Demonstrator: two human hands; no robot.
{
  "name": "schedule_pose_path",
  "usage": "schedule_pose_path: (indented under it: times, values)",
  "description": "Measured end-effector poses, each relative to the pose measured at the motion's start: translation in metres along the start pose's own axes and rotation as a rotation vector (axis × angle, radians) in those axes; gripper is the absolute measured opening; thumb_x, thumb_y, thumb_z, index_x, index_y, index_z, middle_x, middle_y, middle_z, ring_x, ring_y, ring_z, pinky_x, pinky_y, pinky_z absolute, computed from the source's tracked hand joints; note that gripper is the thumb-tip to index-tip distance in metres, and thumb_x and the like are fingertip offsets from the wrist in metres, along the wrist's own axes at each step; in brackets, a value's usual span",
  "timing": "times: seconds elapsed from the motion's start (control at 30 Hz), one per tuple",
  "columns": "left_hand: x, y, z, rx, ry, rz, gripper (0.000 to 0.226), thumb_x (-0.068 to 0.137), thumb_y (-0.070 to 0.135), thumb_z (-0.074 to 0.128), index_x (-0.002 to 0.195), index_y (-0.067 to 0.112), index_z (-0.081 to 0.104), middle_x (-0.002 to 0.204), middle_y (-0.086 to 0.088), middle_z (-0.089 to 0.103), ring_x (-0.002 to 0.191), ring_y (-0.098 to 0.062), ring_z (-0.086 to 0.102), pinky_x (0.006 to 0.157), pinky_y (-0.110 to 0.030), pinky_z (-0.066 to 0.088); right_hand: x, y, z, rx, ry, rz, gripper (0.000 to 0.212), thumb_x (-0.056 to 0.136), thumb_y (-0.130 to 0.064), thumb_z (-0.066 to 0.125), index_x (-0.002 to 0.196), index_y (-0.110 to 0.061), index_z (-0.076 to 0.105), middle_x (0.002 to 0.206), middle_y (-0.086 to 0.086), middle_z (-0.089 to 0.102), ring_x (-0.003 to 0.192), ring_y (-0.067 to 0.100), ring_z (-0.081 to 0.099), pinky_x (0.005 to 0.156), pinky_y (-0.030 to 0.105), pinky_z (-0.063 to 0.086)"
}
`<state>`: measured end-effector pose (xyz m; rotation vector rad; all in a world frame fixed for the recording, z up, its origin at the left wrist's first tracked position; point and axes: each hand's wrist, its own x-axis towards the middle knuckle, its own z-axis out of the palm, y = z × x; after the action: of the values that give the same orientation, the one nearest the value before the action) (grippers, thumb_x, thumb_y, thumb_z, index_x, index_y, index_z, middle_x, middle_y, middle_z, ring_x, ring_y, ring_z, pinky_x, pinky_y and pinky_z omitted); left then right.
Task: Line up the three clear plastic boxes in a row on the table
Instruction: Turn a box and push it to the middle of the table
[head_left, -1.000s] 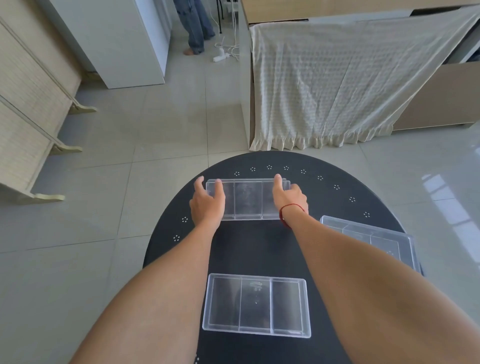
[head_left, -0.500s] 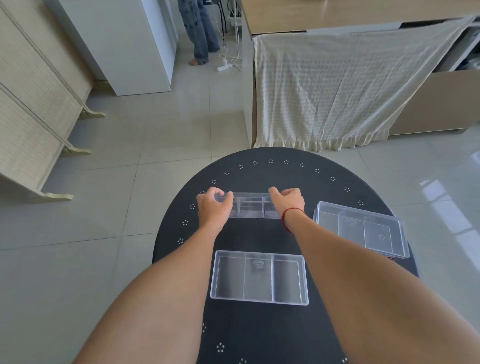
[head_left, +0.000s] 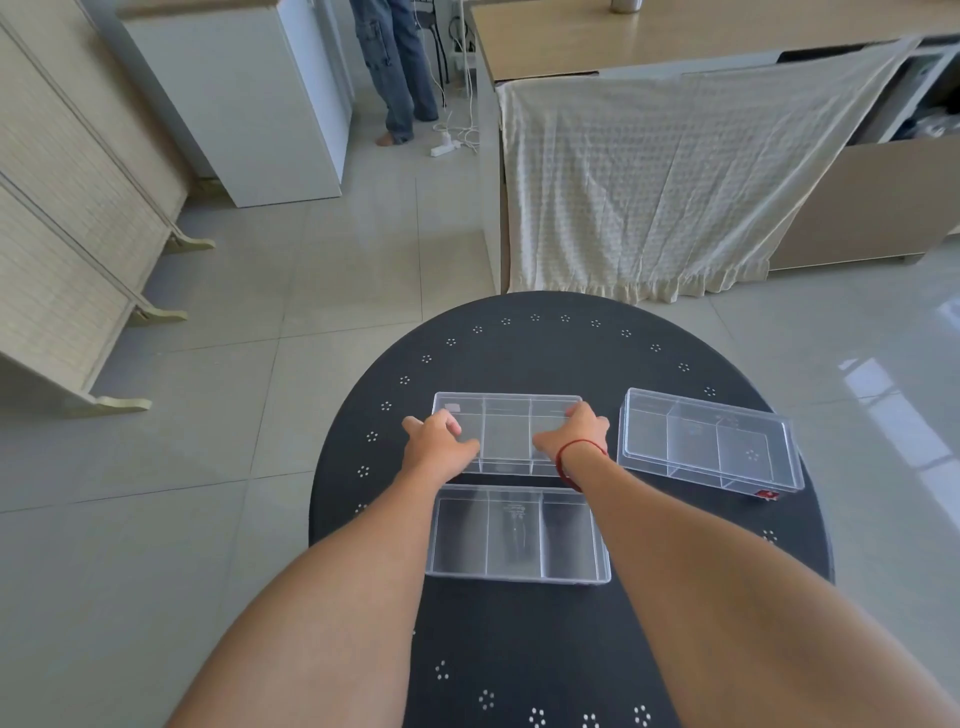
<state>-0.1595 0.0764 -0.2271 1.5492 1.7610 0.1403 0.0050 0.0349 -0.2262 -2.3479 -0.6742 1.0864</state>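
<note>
Both hands, left hand (head_left: 439, 449) and right hand (head_left: 574, 436), grip the far box (head_left: 506, 434) by its ends, set just behind the near box (head_left: 517, 535); the third box (head_left: 709, 447) near the table's (head_left: 519, 649) right edge sits askew, not yet aligned

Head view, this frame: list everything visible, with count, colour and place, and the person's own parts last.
clear plastic boxes: 3, transparent, three compartments each; far box held at table centre, near box just in front of it, right box angled near the right edge
table: 1, round, black with small white dot clusters, centre foreground
cloth: 1, cream, draped over the wooden counter, upper right
white cabinet: 1, upper left
folding screen: 1, beige, left edge
power strip: 1, white, on the floor with cables, top centre
second person's legs: jeans, top centre
left hand: on the far box's left end
right hand: on its right end, red string at the wrist
</note>
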Motion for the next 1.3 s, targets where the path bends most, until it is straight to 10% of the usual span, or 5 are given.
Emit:
schedule_pose_path:
  times: [0.27, 0.43, 1.3]
  values:
    - [0.0, 0.001, 0.008, 0.264, 0.13, 0.166, 0.053, 0.076, 0.042, 0.074, 0.12, 0.024, 0.051, 0.131, -0.007, 0.035, 0.115, -0.027, 0.049, 0.084, -0.037, 0.047, 0.001, 0.005, 0.004, -0.365, 0.116, -0.279, 0.055, 0.084, -0.006, 0.064, 0.135, -0.015, 0.046, 0.151, 0.012, 0.03, 0.133, 0.032, 0.039, 0.104, 0.04, 0.042]
    - [0.009, 0.013, 0.013, 0.312, 0.058, 0.301, 0.042, 0.091, 0.021, 0.058, 0.132, 0.023, 0.053, 0.156, -0.003, 0.027, 0.137, -0.025, 0.035, 0.096, -0.041, 0.044, 0.009, 0.0, 0.015, -0.495, -0.106, -0.385, 0.058, 0.087, -0.019, 0.062, 0.142, -0.017, 0.043, 0.163, 0.009, 0.012, 0.149, 0.029, 0.016, 0.114, 0.042, 0.033]
    - [0.112, 0.045, -0.009, 0.259, 0.051, 0.331, 0.043, 0.096, 0.022, 0.048, 0.139, 0.021, 0.05, 0.159, -0.005, 0.021, 0.142, -0.026, 0.029, 0.108, -0.04, 0.036, 0.089, -0.075, 0.023, -0.502, -0.119, -0.392, 0.072, 0.088, -0.027, 0.065, 0.15, -0.019, 0.03, 0.163, 0.006, 0.007, 0.148, 0.029, 0.021, 0.115, 0.044, 0.032]
